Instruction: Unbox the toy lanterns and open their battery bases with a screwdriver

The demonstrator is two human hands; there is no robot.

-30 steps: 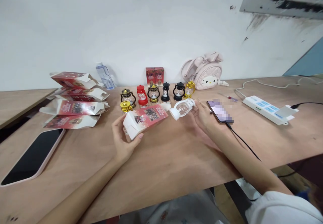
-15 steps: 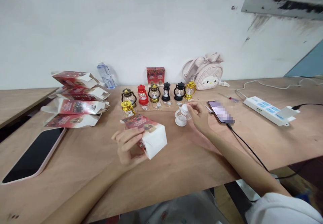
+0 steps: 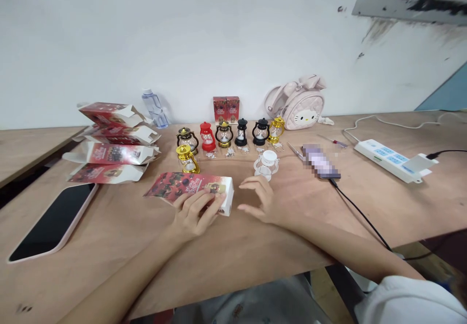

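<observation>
My left hand grips a red printed cardboard box around its right part, with a white end panel facing right. Just to the right of that end, my right hand is empty, its thumb and fingers apart in a curve. Behind the right hand stands a small white lantern, which the hand is not holding. A gold lantern stands behind the box. In a row farther back are several more lanterns, among them a red lantern and a black lantern.
Red cardboard boxes with open flaps are stacked at left, beside a phone. Two red boxes, a water bottle and a pink bag stand by the wall. At right lie a charging phone and a power strip.
My right hand has let go of the white lantern and moved down and left towards the box. My left hand has turned the box so its printed side faces up.
</observation>
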